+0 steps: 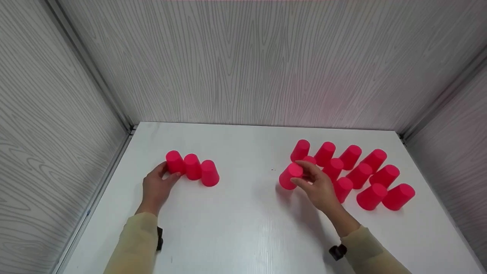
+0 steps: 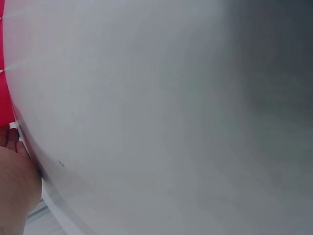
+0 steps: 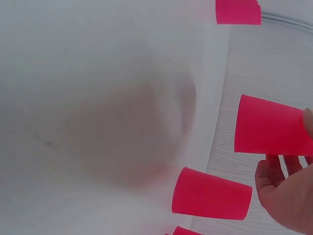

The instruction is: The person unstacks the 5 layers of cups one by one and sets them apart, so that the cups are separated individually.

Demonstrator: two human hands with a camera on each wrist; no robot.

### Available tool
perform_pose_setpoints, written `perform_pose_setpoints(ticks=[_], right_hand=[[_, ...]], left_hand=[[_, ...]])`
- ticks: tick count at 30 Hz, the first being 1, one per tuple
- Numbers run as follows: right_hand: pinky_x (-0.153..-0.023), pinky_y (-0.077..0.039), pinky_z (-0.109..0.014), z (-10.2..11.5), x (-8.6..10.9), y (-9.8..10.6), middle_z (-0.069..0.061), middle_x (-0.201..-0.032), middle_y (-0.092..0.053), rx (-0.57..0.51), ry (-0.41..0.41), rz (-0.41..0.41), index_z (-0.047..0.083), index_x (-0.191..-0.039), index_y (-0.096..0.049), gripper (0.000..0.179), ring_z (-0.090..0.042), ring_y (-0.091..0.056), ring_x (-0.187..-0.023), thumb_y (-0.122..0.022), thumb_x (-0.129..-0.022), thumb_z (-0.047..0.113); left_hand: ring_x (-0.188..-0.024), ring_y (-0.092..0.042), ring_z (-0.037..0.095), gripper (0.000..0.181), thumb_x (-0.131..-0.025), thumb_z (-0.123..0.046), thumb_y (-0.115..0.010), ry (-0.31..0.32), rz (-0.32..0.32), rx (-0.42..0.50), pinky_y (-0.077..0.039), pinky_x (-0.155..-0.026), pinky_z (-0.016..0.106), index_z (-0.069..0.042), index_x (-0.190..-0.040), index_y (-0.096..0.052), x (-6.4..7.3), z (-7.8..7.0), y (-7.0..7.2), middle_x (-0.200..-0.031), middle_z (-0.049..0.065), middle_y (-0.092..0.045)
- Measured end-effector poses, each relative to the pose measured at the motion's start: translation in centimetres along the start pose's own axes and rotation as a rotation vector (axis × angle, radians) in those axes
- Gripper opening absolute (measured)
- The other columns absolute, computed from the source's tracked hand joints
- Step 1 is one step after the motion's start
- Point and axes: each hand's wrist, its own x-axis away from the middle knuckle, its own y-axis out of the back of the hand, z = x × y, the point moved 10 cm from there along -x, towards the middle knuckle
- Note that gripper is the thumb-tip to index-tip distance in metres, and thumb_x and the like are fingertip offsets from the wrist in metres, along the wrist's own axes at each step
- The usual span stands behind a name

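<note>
Three red cups stand upside down in a short row at the left of the table. My left hand (image 1: 156, 188) has its thumb and fingers round the outermost red cup (image 1: 175, 163); the middle cup (image 1: 192, 167) and the inner cup (image 1: 210, 174) stand close beside it. In the left wrist view only an edge of red and part of the hand (image 2: 17, 176) show. My right hand (image 1: 317, 189) pinches another upside-down red cup (image 1: 290, 177) near its base. The right wrist view shows this held cup (image 3: 269, 126) raised above the tabletop, its shadow falling below.
Several more upside-down red cups (image 1: 358, 176) stand grouped at the right of the white table (image 1: 236, 213), some partly hidden behind my right hand. Grey wood-grain panels (image 1: 243, 68) rise behind the table and at both sides.
</note>
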Motion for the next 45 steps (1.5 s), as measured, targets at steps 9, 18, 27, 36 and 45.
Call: perform_pose_setpoints(ticks=[9,18,27,36,45], right_hand=[[-0.094,-0.061,-0.036,-2.6,1.2,2.1,-0.006,-0.142,-0.059,0.038,-0.093,0.008,0.024,-0.149,-0.057,0.073,-0.029,-0.058,-0.128,-0.092,-0.085,0.023],[-0.100,-0.059,-0.044,-4.2,1.9,3.3,-0.007,-0.145,-0.057,0.097,-0.118,0.019,0.022,-0.153,-0.052,0.076,-0.030,-0.056,-0.133,-0.090,-0.088,0.025],[-0.101,-0.058,-0.046,-5.3,2.2,3.4,-0.008,-0.147,-0.055,0.098,-0.164,0.033,0.023,-0.155,-0.050,0.076,-0.032,-0.054,-0.135,-0.089,-0.089,0.026],[-0.103,-0.057,-0.046,-5.5,2.3,3.6,-0.009,-0.149,-0.054,0.101,-0.161,0.048,0.021,-0.157,-0.048,0.079,-0.033,-0.054,-0.137,-0.089,-0.089,0.025],[-0.107,-0.054,-0.047,-3.0,1.9,4.4,-0.006,-0.156,-0.052,0.144,-0.122,0.019,0.020,-0.159,-0.047,0.080,-0.034,-0.052,-0.141,-0.088,-0.090,0.025]], left_hand=[[-0.151,-0.042,0.032,0.082,-0.098,-0.034,-0.080,0.022,0.004,0.011,-0.050,-0.111,0.045,-0.019,-0.166,-0.038,0.2,0.2,-0.1,-0.163,0.007,-0.048],[-0.151,-0.042,0.032,0.079,-0.099,-0.034,-0.078,0.006,0.007,0.008,-0.050,-0.112,0.046,-0.019,-0.166,-0.039,0.0,0.0,0.0,-0.162,0.007,-0.049],[-0.150,-0.044,0.032,0.077,-0.099,-0.033,-0.078,-0.011,0.005,0.002,-0.050,-0.112,0.045,-0.016,-0.165,-0.041,-0.1,0.1,0.0,-0.161,0.009,-0.050],[-0.150,-0.045,0.032,0.078,-0.099,-0.035,-0.078,-0.005,0.005,0.001,-0.051,-0.111,0.046,-0.016,-0.165,-0.041,-0.1,0.4,0.0,-0.161,0.008,-0.050],[-0.150,-0.043,0.031,0.081,-0.097,-0.035,-0.080,0.015,0.002,0.009,-0.051,-0.111,0.045,-0.018,-0.165,-0.040,0.0,0.2,0.0,-0.162,0.006,-0.049]])
